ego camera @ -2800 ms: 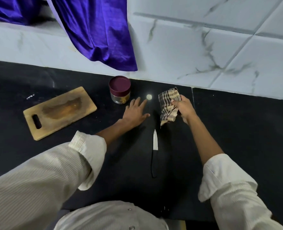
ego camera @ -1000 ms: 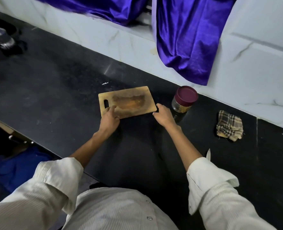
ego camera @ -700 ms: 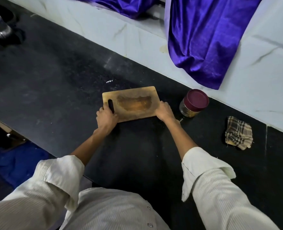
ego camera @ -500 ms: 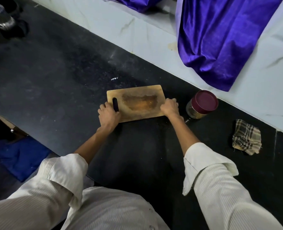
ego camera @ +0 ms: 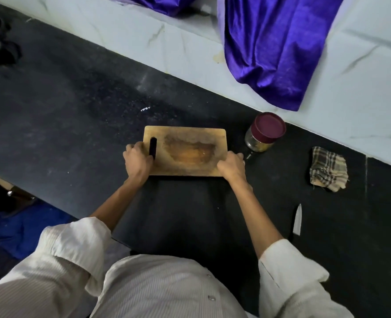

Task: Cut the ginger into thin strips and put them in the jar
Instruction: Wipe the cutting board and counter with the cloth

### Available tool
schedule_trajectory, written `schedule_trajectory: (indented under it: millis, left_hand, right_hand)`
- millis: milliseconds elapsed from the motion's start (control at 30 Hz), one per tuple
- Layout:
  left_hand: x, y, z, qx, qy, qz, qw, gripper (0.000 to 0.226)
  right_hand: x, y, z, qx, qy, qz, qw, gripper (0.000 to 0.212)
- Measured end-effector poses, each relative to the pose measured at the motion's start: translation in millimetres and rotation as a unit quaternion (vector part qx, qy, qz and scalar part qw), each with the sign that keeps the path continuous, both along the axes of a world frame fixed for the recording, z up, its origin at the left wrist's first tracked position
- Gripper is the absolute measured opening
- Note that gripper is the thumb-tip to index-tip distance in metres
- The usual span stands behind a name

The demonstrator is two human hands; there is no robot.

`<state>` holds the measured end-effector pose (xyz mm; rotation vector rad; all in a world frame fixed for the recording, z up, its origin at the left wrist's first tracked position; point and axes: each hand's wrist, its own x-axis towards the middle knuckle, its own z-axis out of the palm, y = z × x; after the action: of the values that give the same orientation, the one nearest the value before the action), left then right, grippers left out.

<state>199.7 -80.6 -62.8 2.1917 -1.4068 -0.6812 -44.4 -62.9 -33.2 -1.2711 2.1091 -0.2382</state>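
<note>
The jar (ego camera: 265,131), capped with a maroon lid, stands on the black worktop (ego camera: 75,106) just beside the right end of the wooden cutting board (ego camera: 185,150). The board is gripped at both ends: the left hand (ego camera: 137,158) is curled round the slotted end, the right hand (ego camera: 231,166) round the near right corner. A knife (ego camera: 296,220) lies nearer, well apart, and a checked cloth (ego camera: 328,169) is seen to the right.

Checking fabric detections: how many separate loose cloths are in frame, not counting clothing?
3. A checked rag lies on the counter right of the jar; a purple cloth drapes over the back ledge; blue fabric lies below the counter edge, partly hidden.
</note>
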Motion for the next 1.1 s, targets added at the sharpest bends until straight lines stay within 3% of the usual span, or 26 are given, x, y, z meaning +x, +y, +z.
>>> schedule_trajectory:
  millis: [400, 1100]
  left_hand:
    - [-94.1, 37.0, -2.0, -0.006, 0.017, -0.192, 0.981, 0.037]
    - [-106.2, 53.1, -17.5, 0.008, 0.000, -0.232, 0.973, 0.045]
  right_hand:
    - [-81.4, 129.3, -16.2, 0.002, -0.043, -0.184, 0.982, 0.040]
    - [-91.1, 160.9, -24.8, 0.007, -0.038, -0.178, 0.983, 0.036]
